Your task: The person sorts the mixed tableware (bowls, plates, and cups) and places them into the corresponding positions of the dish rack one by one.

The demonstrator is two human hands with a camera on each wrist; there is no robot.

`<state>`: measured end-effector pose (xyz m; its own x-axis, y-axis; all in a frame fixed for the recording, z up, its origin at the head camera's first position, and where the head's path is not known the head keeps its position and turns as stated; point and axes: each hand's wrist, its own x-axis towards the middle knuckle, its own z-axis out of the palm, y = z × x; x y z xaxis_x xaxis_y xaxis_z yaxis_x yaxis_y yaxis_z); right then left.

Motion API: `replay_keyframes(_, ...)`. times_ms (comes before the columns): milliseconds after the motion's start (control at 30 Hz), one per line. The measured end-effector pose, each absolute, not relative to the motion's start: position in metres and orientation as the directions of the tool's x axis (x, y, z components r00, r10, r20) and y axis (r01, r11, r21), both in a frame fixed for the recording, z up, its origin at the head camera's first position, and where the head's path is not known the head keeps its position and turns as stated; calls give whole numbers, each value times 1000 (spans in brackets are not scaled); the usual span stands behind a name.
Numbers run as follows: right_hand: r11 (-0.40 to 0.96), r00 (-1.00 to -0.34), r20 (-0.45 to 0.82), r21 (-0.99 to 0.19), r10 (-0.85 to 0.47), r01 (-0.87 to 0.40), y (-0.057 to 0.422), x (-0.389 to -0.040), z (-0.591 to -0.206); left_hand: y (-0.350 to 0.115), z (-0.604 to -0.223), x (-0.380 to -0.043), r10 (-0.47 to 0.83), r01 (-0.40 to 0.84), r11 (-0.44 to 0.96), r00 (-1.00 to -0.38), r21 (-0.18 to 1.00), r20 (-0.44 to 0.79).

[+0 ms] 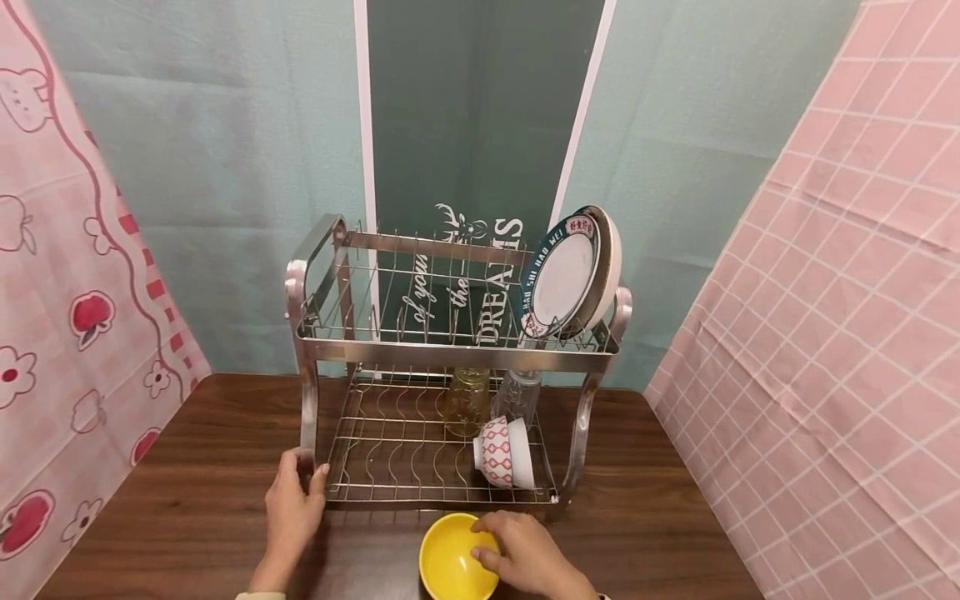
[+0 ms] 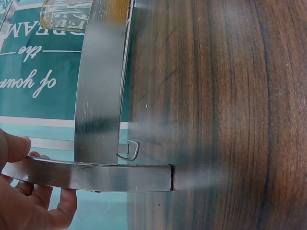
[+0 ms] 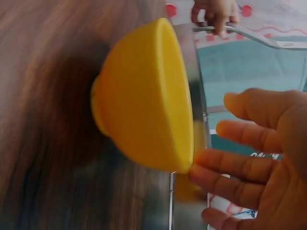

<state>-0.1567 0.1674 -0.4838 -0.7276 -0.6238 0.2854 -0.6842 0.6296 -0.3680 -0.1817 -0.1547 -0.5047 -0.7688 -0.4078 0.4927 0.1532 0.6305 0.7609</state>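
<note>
With my left hand [image 1: 294, 504] I grip the lower front leg of a two-tier metal dish rack [image 1: 457, 357]. In the left wrist view, the thumb lies on one side of the flat leg [image 2: 96, 176] and the fingers curl round the other. Just in front of the rack is a yellow bowl [image 1: 450, 562], opening upward. Above its right side hovers my right hand [image 1: 528, 552], fingers spread. The right wrist view has these fingers [image 3: 240, 165] beside the bowl's rim [image 3: 175, 86]; one fingertip seems to touch it, but nothing is gripped.
On the lower tier, a red-and-white patterned bowl [image 1: 504, 454] lies tilted on its side. Behind it stand a yellowish glass [image 1: 467, 404] and a clear glass [image 1: 519, 396]. Plates [image 1: 562, 279] lean at the upper tier's right end. A brown wooden table [image 1: 660, 508] bears everything.
</note>
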Motion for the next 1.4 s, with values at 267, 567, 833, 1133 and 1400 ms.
replay_keyframes(267,572,-665,216,-364,-715,-735,172,-155,-490,-156,-505,-182,-403,159,629,-771,761,494)
replay_keyframes(567,457,-532,201,-325,-822,-828,170,-152,-501,-155,-506,-182,-406,150,626,-776,766,484)
replay_keyframes(833,472,-494,215,-148,-842,-869,169,-150,-512,-155,-507,-182,-403,166,627,-767,761,499)
replay_keyframes(1133,443,-472,188,-178,-861,-879,161,-154,-525,-154,-506,-181,-403,175,626,-762,760,508)
replay_keyframes(1400,449,-478,205,-173,-854,-877,161,-154,-531,-155,-508,-182,-402,177,628,-760,757,511)
